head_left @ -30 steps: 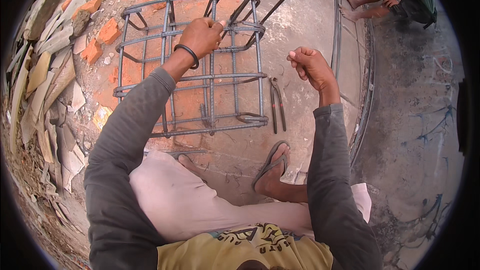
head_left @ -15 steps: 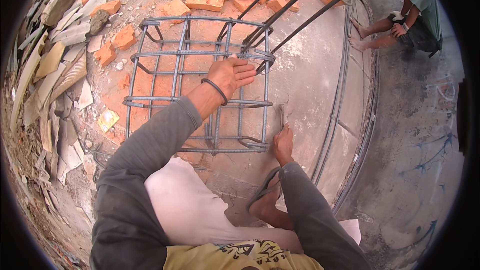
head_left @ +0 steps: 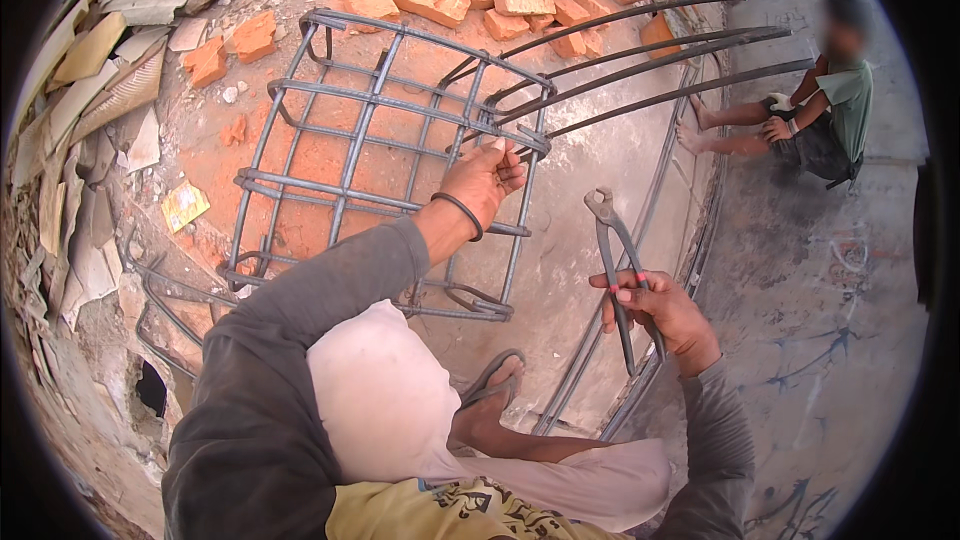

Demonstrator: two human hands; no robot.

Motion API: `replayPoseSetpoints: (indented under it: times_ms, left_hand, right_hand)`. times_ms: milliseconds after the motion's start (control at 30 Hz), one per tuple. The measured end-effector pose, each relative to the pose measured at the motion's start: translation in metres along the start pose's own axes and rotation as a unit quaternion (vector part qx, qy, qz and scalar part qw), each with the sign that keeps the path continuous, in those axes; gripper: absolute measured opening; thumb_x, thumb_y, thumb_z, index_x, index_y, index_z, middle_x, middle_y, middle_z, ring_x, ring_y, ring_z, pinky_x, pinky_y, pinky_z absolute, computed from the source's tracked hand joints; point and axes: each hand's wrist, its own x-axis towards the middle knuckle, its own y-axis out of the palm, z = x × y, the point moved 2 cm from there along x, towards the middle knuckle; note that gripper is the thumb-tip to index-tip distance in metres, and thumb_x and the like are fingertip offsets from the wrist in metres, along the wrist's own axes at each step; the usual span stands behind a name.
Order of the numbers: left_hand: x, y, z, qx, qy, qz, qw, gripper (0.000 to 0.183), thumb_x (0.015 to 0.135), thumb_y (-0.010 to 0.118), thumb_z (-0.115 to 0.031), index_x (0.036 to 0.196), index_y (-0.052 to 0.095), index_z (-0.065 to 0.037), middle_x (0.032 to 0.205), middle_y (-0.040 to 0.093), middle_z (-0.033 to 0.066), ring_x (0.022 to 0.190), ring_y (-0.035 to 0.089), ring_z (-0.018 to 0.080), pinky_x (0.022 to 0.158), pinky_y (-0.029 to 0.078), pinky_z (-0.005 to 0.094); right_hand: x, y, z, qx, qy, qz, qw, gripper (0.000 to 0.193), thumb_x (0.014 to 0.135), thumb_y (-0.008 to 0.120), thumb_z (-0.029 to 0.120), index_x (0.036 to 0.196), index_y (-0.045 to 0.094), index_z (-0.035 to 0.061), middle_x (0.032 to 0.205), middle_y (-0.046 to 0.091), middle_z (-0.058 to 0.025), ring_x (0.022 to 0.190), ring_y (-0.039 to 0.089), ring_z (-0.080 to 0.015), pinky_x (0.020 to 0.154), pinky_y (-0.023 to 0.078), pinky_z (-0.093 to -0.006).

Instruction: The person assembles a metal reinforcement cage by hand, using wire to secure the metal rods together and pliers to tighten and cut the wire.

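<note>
A steel rebar cage (head_left: 375, 98) of crossed bars and bent stirrups lies in front of me. My left hand (head_left: 478, 183) is at its right side, fingers curled in a pinch close to a bar crossing. What sits between those fingertips is too small to make out. To the right of the cage, my right hand (head_left: 665, 315) is closed around the handles of a pair of pincers (head_left: 606, 252). Their jaws point up and away from me, apart from the cage. Several long dark rebars (head_left: 690, 94) extend from the cage toward the upper right.
Broken orange bricks (head_left: 430, 0) lie beyond the cage. Rubble and broken sheets (head_left: 120, 90) line the left side, with bent rods (head_left: 165, 310) nearer me. Another person (head_left: 845, 100) sits at the right, past long bars on the ground. My sandalled foot (head_left: 490, 390) is below the cage.
My right hand has risen from near the ground and moved right with the pincers. My left hand's fingers went from stretched out to pinched. The view has shifted, and the cage appears slightly turned.
</note>
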Motion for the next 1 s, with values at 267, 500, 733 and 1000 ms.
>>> replayPoseSetpoints:
  times_ms: [267,500,733,1000]
  left_hand:
    - [-0.004,0.009,0.0,0.102,0.041,-0.069,0.992,0.01,0.095,0.057,-0.011,0.099,0.059,-0.003,0.083,0.062,0.0049,0.069,0.058,0.0133,0.063,0.05,0.0277]
    - [-0.017,0.01,-0.005,0.099,0.023,-0.045,0.994,0.015,0.095,0.054,-0.011,0.103,0.06,0.0,0.09,0.066,0.0089,0.074,0.062,0.0161,0.067,0.052,0.0297]
    - [-0.023,0.012,-0.006,0.07,-0.037,-0.035,0.996,0.02,0.094,0.055,-0.019,0.102,0.061,-0.002,0.091,0.067,0.0093,0.078,0.063,0.017,0.069,0.052,0.0303]
    - [-0.023,0.013,-0.005,0.074,-0.046,-0.003,0.996,0.025,0.093,0.058,-0.026,0.102,0.06,-0.003,0.092,0.068,0.0088,0.081,0.064,0.0173,0.071,0.052,0.0318]
  right_hand:
    - [0.074,0.028,0.061,-0.431,-0.038,-0.154,0.888,0.018,0.089,0.051,0.007,0.1,0.059,-0.004,0.083,0.066,-0.0138,0.08,0.066,-0.0233,0.06,0.048,-0.0349]
    - [0.103,0.05,0.077,-0.644,-0.072,-0.184,0.739,0.019,0.084,0.05,0.006,0.094,0.06,-0.0068,0.09,0.064,-0.0302,0.09,0.062,-0.0457,0.082,0.049,-0.0496]
    - [0.1,0.068,0.09,-0.706,-0.065,-0.201,0.676,0.018,0.085,0.055,0.009,0.092,0.062,-0.0058,0.09,0.065,-0.0288,0.092,0.064,-0.0416,0.082,0.05,-0.0479]
    - [0.101,0.065,0.093,-0.699,-0.044,-0.179,0.691,0.019,0.086,0.055,0.01,0.086,0.063,-0.0069,0.085,0.065,-0.0286,0.086,0.064,-0.0436,0.079,0.051,-0.0487]
